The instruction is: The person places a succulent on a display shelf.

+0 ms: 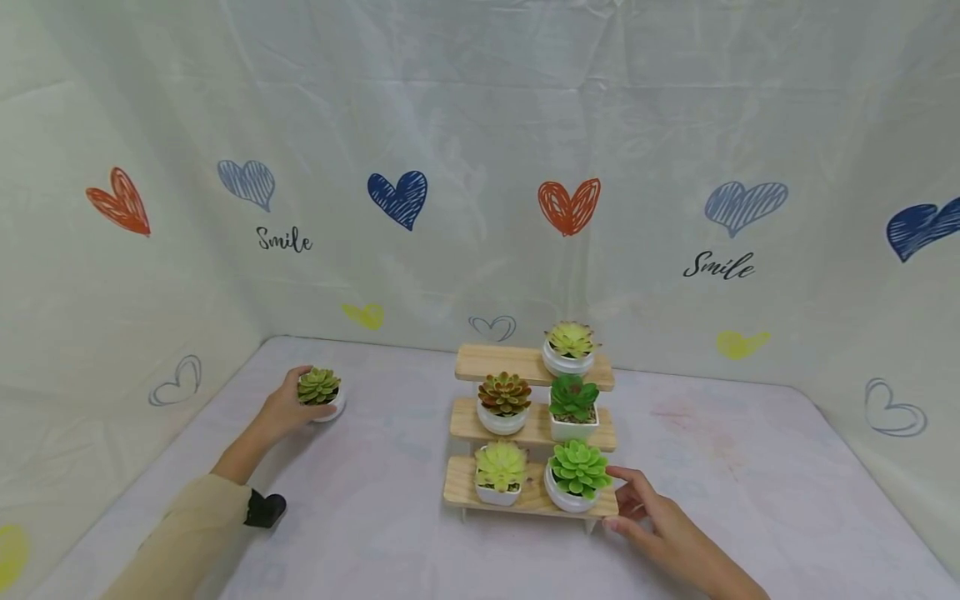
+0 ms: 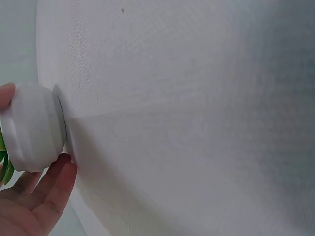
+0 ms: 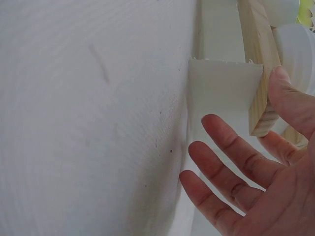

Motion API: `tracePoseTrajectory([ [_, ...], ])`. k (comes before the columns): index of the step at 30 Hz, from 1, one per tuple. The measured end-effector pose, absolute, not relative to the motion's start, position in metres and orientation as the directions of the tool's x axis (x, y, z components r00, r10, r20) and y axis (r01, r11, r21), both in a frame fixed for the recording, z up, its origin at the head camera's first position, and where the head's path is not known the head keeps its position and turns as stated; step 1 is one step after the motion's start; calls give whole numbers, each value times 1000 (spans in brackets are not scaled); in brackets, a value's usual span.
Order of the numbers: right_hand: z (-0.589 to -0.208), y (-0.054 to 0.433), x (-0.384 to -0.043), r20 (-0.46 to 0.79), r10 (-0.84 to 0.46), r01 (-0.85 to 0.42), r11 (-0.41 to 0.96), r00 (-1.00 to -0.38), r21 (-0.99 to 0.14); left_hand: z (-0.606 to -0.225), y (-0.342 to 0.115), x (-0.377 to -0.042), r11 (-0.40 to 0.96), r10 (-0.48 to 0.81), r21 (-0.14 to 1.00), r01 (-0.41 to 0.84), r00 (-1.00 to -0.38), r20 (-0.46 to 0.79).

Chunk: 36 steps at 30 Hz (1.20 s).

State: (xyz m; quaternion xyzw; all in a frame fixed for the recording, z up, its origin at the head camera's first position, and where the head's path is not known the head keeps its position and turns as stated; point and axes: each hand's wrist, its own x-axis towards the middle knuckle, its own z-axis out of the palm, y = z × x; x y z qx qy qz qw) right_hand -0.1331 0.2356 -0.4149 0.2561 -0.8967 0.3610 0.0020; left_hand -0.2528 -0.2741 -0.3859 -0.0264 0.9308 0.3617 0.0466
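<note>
At the left of the table, my left hand grips a round white pot holding a small green succulent. Its thumb and fingers lie around the pot's sides, and the base sits close against the tablecloth. My right hand is at the right end of a three-step wooden plant stand. Thumb and index finger pinch the end of the lowest shelf, the other fingers spread loosely. A bright green succulent in a round white pot stands on that shelf, beside this hand.
A pale succulent shares the lowest shelf. The middle shelf bears a reddish succulent and a dark green one; another pale succulent stands on top. A white curtain with printed hearts surrounds the table.
</note>
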Motion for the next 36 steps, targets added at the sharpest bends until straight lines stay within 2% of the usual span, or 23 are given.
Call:
tracePoseTrajectory([
  [12, -418, 236, -133, 259, -473, -520, 585, -842, -623, -384, -271, -250, 744, -33, 662, -95, -994, -106],
  [27, -417, 235, -133, 224, -471, -494, 592, -853, -636, -385, -271, -250, 780, -54, 617, -110, -993, -108],
  [36, -413, 235, -133, 133, -446, -411, 613, -885, -674, -384, -270, -248, 785, -62, 610, -106, -994, -94],
])
